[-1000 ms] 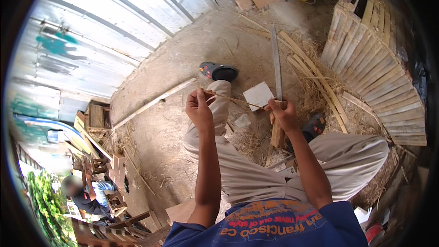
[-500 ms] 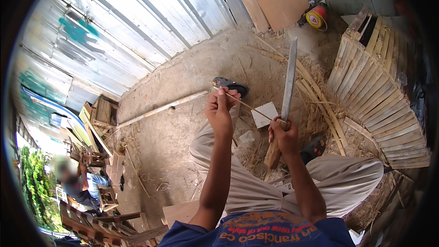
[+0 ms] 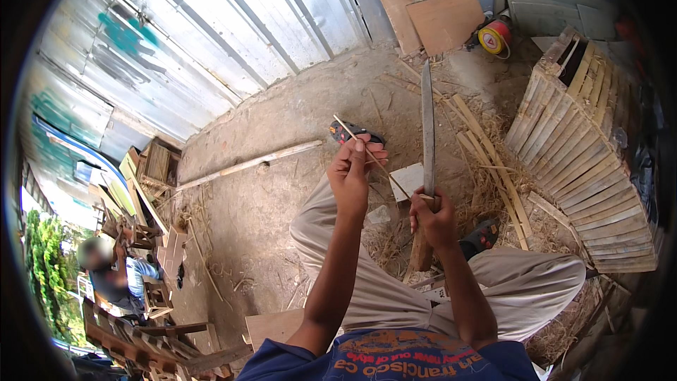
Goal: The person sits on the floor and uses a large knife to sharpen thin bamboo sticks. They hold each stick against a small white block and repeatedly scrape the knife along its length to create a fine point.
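**Bamboo sliver held against a long blade**

Bamboo sliver (image 3: pixel 372 160), thin and pale, runs on a slant between both hands. L hand (image 3: pixel 352 173) is closed on its upper part, fingers pinched round it, top end poking up and to the left past the knuckles. Lower end meets the blade (image 3: pixel 427 127) just above the R hand (image 3: pixel 434 219). R hand is shut round the knife handle, blade upright and pointing away from the person, prob so the edge stays fixed while the sliver is set across it at an angle.

Both hands are raised in front of the chest, over the lap, w/ forearms coming in from the lower edge. Person sits on the dirt floor, knees apart in light trousers, so shavings fall btwn the legs; straw-like scraps lie there already. A short wood stick (image 3: pixel 421 250) stands below the R hand; can't tell if it touches the hand.

Around: a dark sandal (image 3: pixel 351 131) beyond the L hand, a long pole (image 3: pixel 247 166) on the ground at left, loose bamboo strips (image 3: pixel 486 148) at right beside a slatted crate (image 3: pixel 585 162), boards (image 3: pixel 437 7) leaning on the corrugated wall (image 3: pixel 211 35), a red-yellow reel (image 3: pixel 495 35) near them. Another person sits far off at lower left.
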{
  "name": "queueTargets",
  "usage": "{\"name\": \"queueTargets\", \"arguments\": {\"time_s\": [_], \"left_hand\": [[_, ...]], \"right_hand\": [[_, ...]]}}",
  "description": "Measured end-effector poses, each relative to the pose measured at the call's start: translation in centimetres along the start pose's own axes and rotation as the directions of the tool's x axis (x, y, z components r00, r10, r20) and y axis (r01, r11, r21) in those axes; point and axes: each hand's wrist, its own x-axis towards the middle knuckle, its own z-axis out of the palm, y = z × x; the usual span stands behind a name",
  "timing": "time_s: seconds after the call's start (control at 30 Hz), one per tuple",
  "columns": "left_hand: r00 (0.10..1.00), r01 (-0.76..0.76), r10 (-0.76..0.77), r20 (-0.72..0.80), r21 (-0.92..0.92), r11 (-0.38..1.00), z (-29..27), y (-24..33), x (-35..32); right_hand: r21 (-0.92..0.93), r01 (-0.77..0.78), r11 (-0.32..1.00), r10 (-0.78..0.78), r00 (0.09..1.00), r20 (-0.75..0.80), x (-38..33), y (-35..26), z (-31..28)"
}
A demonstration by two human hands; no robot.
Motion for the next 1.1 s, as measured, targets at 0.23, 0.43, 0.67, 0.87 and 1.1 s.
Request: {"name": "queueTargets", "arguments": {"time_s": [0.23, 0.43, 0.67, 0.87, 1.1], "left_hand": [[1.0, 0.021, -0.021, -0.007, 0.002, 1.0, -0.5, -0.1, -0.1], [0.997, -0.032, 0.023, 0.074, 0.117, 0.993, -0.5, -1.5, -1.0], [0.992, -0.049, 0.023, 0.126, 0.208, 0.977, -0.3, -2.8, -1.8], [0.968, 0.172, -0.191, 0.162, 0.128, 0.977, 0.0, -1.8, -3.6], [0.829, 0.438, -0.479, 0.288, 0.199, 0.877, 1.6, -1.4, -7.6]], "right_hand": [[-0.111, 0.021, 0.994, -0.024, 0.999, -0.026, 0.7, -0.4, -1.0], [-0.109, 0.056, 0.992, -0.058, 0.998, -0.017, 0.1, -2.4, -1.1], [-0.068, 0.116, 0.991, -0.118, 0.993, -0.029, 0.0, -3.4, -1.3], [-0.137, 0.097, 0.986, -0.109, 0.991, -0.082, 0.0, -3.8, -1.8], [-0.094, 0.157, 0.983, -0.168, 0.979, -0.118, -0.4, -4.7, -1.9]]}}
